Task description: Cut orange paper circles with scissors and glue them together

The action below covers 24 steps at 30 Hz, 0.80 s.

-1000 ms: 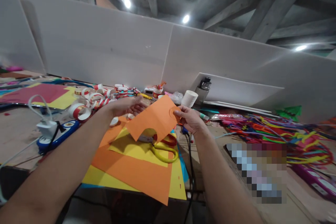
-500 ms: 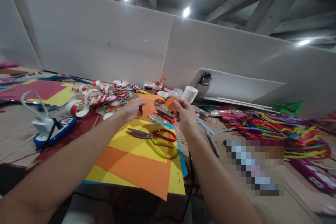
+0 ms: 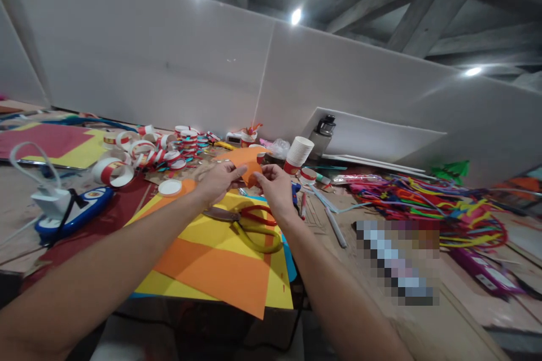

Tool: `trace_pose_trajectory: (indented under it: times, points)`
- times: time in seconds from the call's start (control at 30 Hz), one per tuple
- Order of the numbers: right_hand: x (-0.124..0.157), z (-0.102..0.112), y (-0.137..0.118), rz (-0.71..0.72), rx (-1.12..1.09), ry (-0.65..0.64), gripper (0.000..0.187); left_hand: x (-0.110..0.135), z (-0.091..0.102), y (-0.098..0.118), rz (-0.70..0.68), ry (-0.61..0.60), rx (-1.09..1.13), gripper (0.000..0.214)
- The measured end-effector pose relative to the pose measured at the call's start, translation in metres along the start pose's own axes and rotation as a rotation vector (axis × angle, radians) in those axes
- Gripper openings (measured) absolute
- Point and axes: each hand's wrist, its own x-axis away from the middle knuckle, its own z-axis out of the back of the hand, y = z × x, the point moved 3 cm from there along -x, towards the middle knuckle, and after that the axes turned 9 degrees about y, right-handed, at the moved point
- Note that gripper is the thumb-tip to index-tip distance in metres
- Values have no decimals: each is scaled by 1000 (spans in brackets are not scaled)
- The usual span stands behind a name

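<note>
My left hand (image 3: pixel 219 180) pinches a sheet of orange paper (image 3: pixel 242 157) above the table. Close beside it, my right hand (image 3: pixel 273 183) has its fingers closed on orange paper at the lower right of that sheet. Where the two orange pieces overlap, their edges cannot be told apart. Below the hands, scissors (image 3: pixel 258 241) with one red and one yellow handle lie on yellow paper (image 3: pixel 199 231). A larger orange sheet (image 3: pixel 212 273) rests on the yellow paper nearer to me.
Cut paper-cup rings (image 3: pixel 114 172) crowd the left, behind a blue power strip (image 3: pixel 78 214). A stack of paper cups (image 3: pixel 300 152) and a dark bottle (image 3: pixel 324 135) stand at the back. Colourful pipe cleaners (image 3: pixel 423 203) spread rightward. A white disc (image 3: pixel 170 187) lies by my left wrist.
My hands have come together. The round orange piece in my right hand, held apart before, now meets the orange sheet in my left. The view has shifted slightly.
</note>
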Motion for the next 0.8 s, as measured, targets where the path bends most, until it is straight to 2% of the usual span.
trace_pose_trajectory:
  times: [0.1,0.17,0.27,0.33,0.5,0.6,0.73,0.8]
  points:
    - [-1,5,-6,120,49,67,28,-1,1,0,-4,23,-14,26]
    - [-2,8,-6,94,-6,104,38,-3,2,1,13,49,27,24]
    - [-3,4,2,-57,-152,10,42,-4,4,1,33,71,93,21]
    - [-2,0,6,-99,-173,-66,42,-3,4,0,37,66,123,21]
    - [0,-4,7,-44,-115,-94,30,1,0,0,42,57,147,25]
    - [0,-3,4,-70,-165,-93,27,2,-1,4,79,48,197,15]
    - [1,-3,4,-101,-194,-120,27,0,5,10,143,141,283,18]
    - [0,-3,5,-93,-186,-126,26,-2,8,10,135,174,279,12]
